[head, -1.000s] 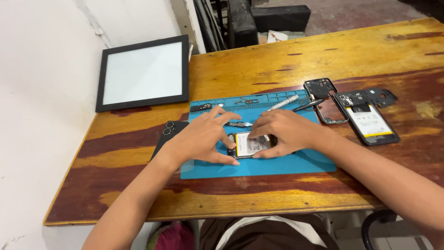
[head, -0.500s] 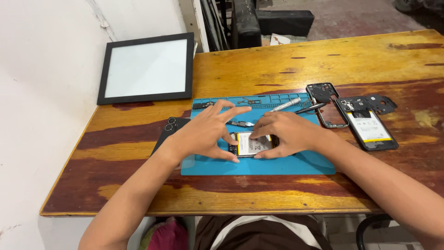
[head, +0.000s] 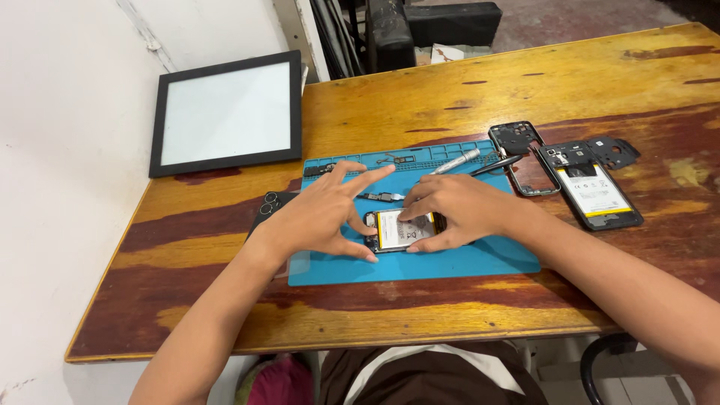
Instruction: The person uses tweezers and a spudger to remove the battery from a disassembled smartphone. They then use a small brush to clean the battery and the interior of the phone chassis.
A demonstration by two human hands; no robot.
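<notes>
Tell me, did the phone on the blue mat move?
No. The phone lies at the same spot on the blue mat, just below the mat's tray row, between the left hand and right hand.

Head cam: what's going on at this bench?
A person has both hands on an opened phone lying on a blue work mat, its battery exposed. The left hand steadies the phone's left end with fingers spread; the right hand presses fingertips on its top and grips its right end. A second opened phone, a loose frame and a pen-like tool sit to the right on the wooden table.
</notes>
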